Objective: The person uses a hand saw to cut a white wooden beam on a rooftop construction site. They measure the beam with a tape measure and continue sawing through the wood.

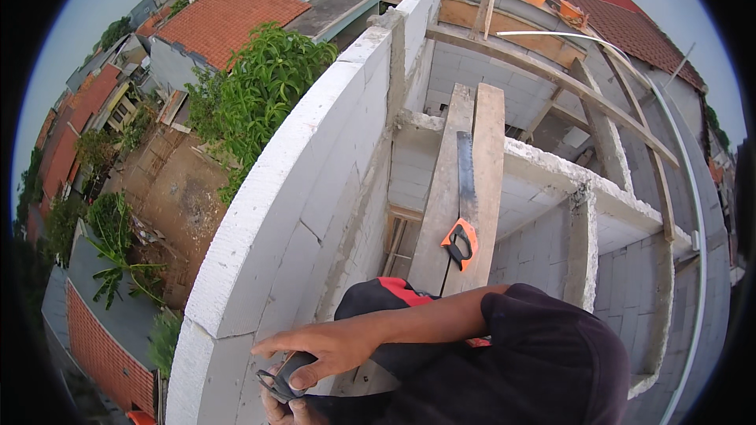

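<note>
Bordering roofless rooms (535,244), a pale block wall (307,189) stands beside 2 hands (339,345).

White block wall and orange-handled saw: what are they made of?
The white block wall looks like lightweight concrete: matte, with a grainy top and thin seams. The saw's dark blade seems metal, faintly shiny; its evenly coloured orange handle, probably plastic.

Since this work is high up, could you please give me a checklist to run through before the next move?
1. Right hand on the small dark object: ok.
2. Left hand gripping it firmly: cannot tell, partly hidden at the picture's edge.
3. Planks reaching over the concrete beam: ok.
4. Planks fastened down: cannot tell.
5. Planks free of tools: not ok, the handsaw lies on them.
</note>
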Action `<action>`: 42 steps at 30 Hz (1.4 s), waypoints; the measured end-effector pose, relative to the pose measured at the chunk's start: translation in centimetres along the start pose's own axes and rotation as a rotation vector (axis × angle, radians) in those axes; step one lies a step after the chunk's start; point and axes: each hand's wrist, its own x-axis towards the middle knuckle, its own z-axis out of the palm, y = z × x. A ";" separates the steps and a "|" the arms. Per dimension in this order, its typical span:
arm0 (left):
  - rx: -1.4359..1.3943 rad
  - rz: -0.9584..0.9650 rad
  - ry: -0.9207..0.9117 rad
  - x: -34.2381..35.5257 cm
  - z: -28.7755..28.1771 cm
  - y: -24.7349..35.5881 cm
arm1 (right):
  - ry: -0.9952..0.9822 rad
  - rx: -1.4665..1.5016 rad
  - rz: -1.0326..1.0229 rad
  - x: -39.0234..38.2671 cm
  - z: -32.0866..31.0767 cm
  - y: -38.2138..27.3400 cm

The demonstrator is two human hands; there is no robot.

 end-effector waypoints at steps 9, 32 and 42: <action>0.064 -0.239 0.053 0.9 1.0 3.0 | -0.076 0.125 0.226 0.1 -0.7 -2.3; 0.067 -0.050 -0.094 1.1 -4.1 5.6 | -0.120 -0.392 0.049 1.2 -0.6 -4.7; 0.667 0.368 0.451 -9.5 -19.9 16.4 | -0.206 -1.222 -0.010 2.4 -11.5 -15.4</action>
